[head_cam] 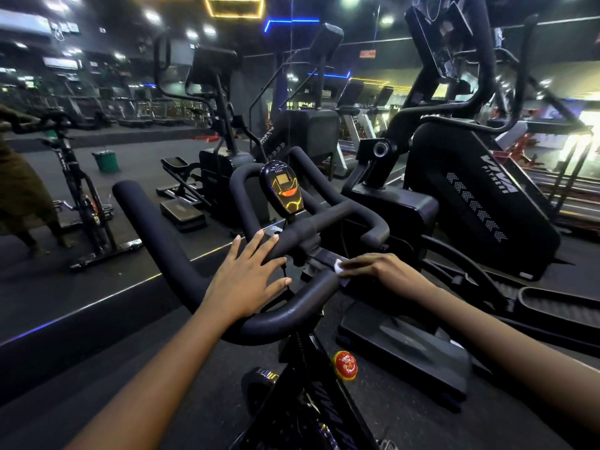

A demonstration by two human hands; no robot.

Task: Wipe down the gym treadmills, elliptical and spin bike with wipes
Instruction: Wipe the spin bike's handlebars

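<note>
A black spin bike's handlebar fills the middle of the view, with a small console standing upright at its centre. My left hand rests flat with straight, spread fingers on the bar's middle section. My right hand presses a white wipe onto the metal stem just right of the bar's centre. Only a small part of the wipe shows under the fingers. To the right stands a black elliptical.
A red knob sits on the bike frame below the bar. A mirror wall on the left reflects another spin bike, a person and a green bucket. Treadmills line the back. The elliptical's pedals lie close on the right.
</note>
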